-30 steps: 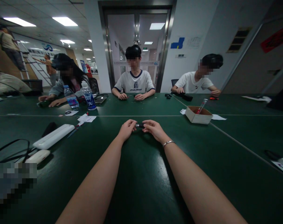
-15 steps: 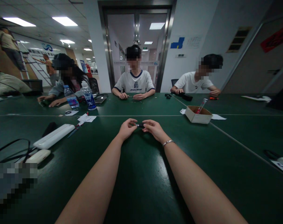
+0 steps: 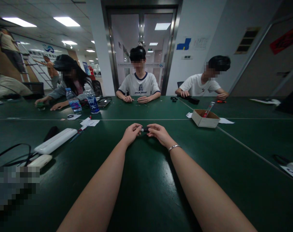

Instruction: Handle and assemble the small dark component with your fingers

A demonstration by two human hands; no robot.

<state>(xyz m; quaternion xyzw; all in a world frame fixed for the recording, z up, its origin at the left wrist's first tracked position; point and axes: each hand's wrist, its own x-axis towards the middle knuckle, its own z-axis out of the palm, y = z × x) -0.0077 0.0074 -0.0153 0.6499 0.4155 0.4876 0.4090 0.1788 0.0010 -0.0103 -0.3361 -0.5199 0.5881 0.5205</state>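
A small dark stick with a silvery left end (image 3: pixel 144 129), its kind too small to make out, lies level between my two hands over the green table (image 3: pixel 146 167). My left hand (image 3: pixel 132 132) pinches the silvery end between thumb and fingertips. At the black end, the thumb and fingers of my right hand (image 3: pixel 159 132) close round it, hiding part of it. A metal bracelet (image 3: pixel 174 147) circles my right wrist. Both forearms reach forward from the near edge of the view.
To the right stands an open box (image 3: pixel 205 119) with a clear red-marked tube inside. White power banks (image 3: pixel 55 141), cables and paper slips (image 3: pixel 89 122) lie left. Two bottles (image 3: pixel 92 100) stand farther back. Across the table sit several people, among them one in a white T-shirt (image 3: pixel 139 84).
My left thumb and fingertips have closed in a little on the silvery end. My right hand stays almost still. At the far left, a co-worker's hand has shifted left with a small green object.
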